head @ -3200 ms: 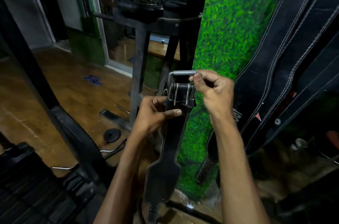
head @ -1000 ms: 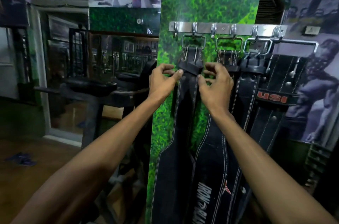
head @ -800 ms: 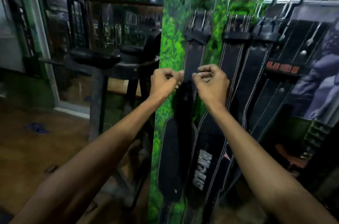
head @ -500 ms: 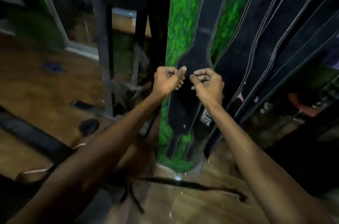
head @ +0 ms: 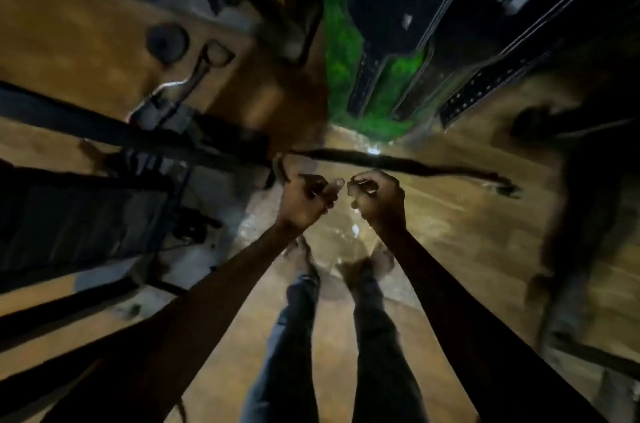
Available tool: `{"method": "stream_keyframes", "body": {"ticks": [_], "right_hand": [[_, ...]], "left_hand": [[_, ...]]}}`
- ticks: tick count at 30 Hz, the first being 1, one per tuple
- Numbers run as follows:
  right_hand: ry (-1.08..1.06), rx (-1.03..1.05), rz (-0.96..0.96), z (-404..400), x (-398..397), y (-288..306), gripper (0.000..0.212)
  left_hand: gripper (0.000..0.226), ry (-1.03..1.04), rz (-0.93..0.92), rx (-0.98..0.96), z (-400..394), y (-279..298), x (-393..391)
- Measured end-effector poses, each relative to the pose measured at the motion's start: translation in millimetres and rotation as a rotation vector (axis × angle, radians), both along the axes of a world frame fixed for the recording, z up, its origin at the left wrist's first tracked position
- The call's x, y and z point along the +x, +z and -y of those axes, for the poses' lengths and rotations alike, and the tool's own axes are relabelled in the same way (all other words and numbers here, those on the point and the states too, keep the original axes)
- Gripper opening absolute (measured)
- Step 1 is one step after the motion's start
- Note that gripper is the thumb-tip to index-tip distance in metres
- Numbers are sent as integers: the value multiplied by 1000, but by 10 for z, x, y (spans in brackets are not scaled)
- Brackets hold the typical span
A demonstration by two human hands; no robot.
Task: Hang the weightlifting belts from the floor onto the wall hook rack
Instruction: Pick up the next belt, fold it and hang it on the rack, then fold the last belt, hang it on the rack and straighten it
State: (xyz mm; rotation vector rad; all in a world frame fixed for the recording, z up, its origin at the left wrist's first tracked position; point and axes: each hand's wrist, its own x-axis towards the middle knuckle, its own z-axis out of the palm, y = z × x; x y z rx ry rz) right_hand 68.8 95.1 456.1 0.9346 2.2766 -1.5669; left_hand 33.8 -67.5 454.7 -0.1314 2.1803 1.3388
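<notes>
Left hand (head: 304,201) and right hand (head: 377,197) hover curled and empty over the belt (head: 398,163) on the floor (head: 450,232). Best grip it by one end so it hangs straight for hooking.

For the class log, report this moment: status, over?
Left hand, right hand empty, fingers curled. One belt on floor ahead, untouched. Nothing in between.

A dark round disc (head: 168,41) lies on the wooden floor (head: 450,232). A metal bar handle (head: 197,72) is just beside the disc, and a green turf panel (head: 341,41) stands to its right.

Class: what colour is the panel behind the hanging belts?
The panel is grassy green; head view.
</notes>
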Motion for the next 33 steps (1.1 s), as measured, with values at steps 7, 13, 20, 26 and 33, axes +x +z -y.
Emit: {"method": "stream_keyframes", "body": {"ticks": [7, 13, 20, 26, 33], "right_hand": [[16, -7, 283, 416, 609, -2324, 13], [137, 241, 224, 840, 785, -4095, 12], [446, 430, 81, 1396, 555, -5675, 50], [612, 470, -14, 1659, 42, -6276, 56], [731, 198, 209, 1424, -142, -6045, 32]], "left_hand": [[43, -75, 146, -326, 493, -2114, 685], [30, -207, 12, -677, 804, -3903, 703], [49, -318, -101, -896, 1146, -5078, 250], [51, -219, -75, -792, 1308, -5399, 161], [47, 305, 252, -488, 1291, -5409, 169]]}}
